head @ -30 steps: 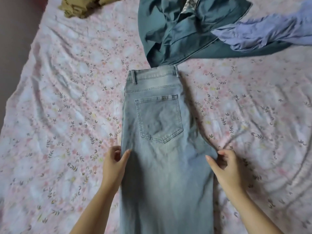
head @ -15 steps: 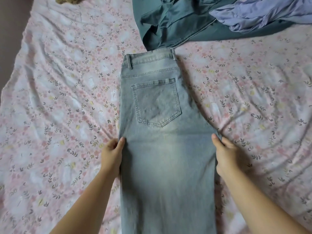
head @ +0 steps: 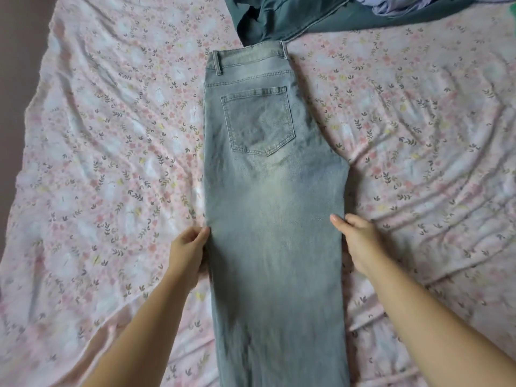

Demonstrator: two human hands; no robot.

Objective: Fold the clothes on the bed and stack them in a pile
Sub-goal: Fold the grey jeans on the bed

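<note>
Jeans (head: 275, 219) in faded light-blue denim lie lengthwise down the middle of the bed (head: 111, 135), already folded leg over leg, with the waistband (head: 248, 55) at the far end, one back pocket (head: 258, 121) facing up and the legs running out of view at the bottom. The change over the last second is in where the hands sit. They were level with the point of the seat, just below the pocket, and both have since slid toward the person along the two long edges, so they are now well below that point, on the straight run of the leg. The left hand (head: 187, 248) holds the left edge with its thumb on the denim and its fingers curled beside and under it. The right hand (head: 356, 238) pinches the right edge the same way, thumb on top. The denim between them looks flatter, with only soft shading left, so I judge this as a smoothing pass that is close to done. The likely next step is to bring the legs up toward the waistband. The view has also tipped downward. The crumpled teal garment (head: 293, 18) just beyond the waistband and the lavender garment (head: 391, 5) lying on it now sit at the top margin, both unfolded. No finished pile is in view, so most of the task remains.
</note>
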